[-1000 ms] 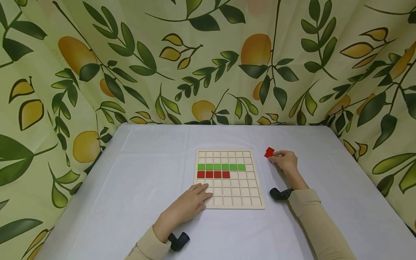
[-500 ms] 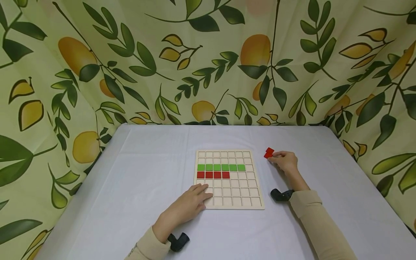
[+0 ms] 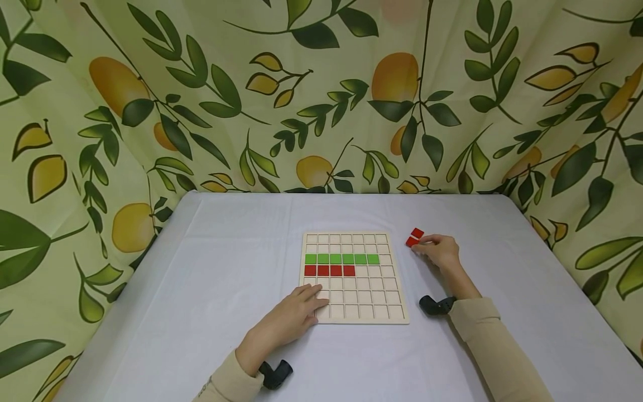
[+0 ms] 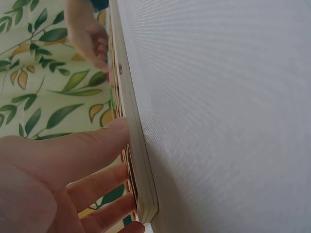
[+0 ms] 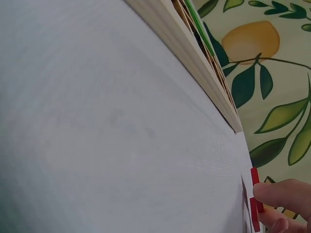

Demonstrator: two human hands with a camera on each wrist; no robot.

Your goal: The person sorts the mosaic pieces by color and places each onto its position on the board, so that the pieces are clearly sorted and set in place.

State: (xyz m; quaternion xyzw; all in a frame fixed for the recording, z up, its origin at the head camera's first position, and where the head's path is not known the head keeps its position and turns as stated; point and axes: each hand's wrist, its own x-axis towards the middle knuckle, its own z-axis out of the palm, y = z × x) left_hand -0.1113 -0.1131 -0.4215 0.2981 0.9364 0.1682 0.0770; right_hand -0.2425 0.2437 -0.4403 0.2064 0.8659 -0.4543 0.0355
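A pale wooden grid board [image 3: 377,296] lies on the table, a row of green square tiles [image 3: 335,258] in its cells and a row of red square tiles [image 3: 336,271] just below. My left hand [image 3: 291,315] rests on the board's near left corner, fingers spread over the cells; the left wrist view shows the thumb [image 4: 104,141] by its edge. Right of the board, my right hand [image 3: 440,249] pinches a red square tile [image 3: 412,242] between thumb and finger. Another loose red tile [image 3: 417,231] lies just beyond it. In the right wrist view the fingertips [image 5: 267,194] overlap the red pieces.
A white cloth covers the table [image 3: 226,245]. Behind and at both sides hangs a curtain [image 3: 321,100] printed with leaves and fruit. Black devices [image 3: 436,305] are worn at both wrists.
My right hand has shifted slightly toward me and to the left with the red tile, so a gap now shows between it and the other loose one. The left hand has stayed still.
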